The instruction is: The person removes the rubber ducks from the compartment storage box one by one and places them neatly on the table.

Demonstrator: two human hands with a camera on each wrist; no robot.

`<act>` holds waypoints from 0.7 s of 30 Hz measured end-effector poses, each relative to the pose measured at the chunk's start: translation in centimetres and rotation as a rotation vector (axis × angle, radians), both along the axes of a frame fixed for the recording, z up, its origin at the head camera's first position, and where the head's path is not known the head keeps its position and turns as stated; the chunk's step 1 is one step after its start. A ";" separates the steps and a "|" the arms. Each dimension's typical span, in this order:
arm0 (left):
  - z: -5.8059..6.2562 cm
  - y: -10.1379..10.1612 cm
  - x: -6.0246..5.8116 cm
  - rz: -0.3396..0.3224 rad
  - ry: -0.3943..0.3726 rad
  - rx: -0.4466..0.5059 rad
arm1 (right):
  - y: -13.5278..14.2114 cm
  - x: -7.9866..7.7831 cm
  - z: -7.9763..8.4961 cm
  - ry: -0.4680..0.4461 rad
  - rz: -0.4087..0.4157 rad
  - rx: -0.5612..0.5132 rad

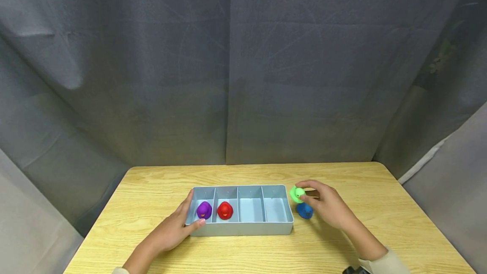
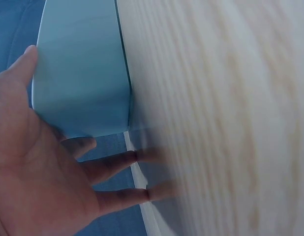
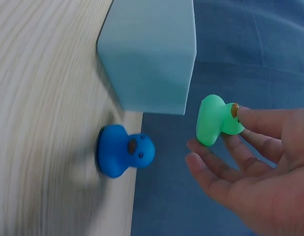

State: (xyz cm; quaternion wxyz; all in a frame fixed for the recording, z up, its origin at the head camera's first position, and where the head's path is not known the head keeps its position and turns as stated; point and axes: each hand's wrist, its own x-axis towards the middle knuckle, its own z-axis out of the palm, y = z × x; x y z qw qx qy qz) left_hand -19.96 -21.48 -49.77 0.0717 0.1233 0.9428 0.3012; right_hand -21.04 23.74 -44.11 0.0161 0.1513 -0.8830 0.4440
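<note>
A long light-blue tray (image 1: pixel 243 228) with a row of compartments stands on the table. My left hand (image 1: pixel 171 228) rests against its left end, thumb on the near rim and fairly straight fingers along the end wall; in the left wrist view those fingers (image 2: pixel 112 164) are spread. A purple rubber duck (image 1: pixel 204 209) sits in the leftmost compartment, a red rubber duck (image 1: pixel 225 210) in the one beside it. Off the tray's right end, my right hand (image 1: pixel 330 204) pinches a green rubber duck (image 3: pixel 211 120) above the table. Below it, a blue rubber duck (image 3: pixel 123 151) stands on the tabletop.
The wooden table (image 1: pixel 243 257) has rounded far corners. Grey curtains (image 1: pixel 243 75) hang behind it and at both sides. The tray's two right compartments hold nothing.
</note>
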 end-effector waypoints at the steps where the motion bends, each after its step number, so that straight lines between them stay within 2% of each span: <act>1: 0.0 0.0 0.0 0.000 0.000 -0.001 | 0.2 0.0 -0.1 -0.001 -0.004 0.000; 21: 0.0 0.0 -0.1 -0.001 0.001 0.000 | 4.1 -0.3 -2.0 0.005 -0.038 0.024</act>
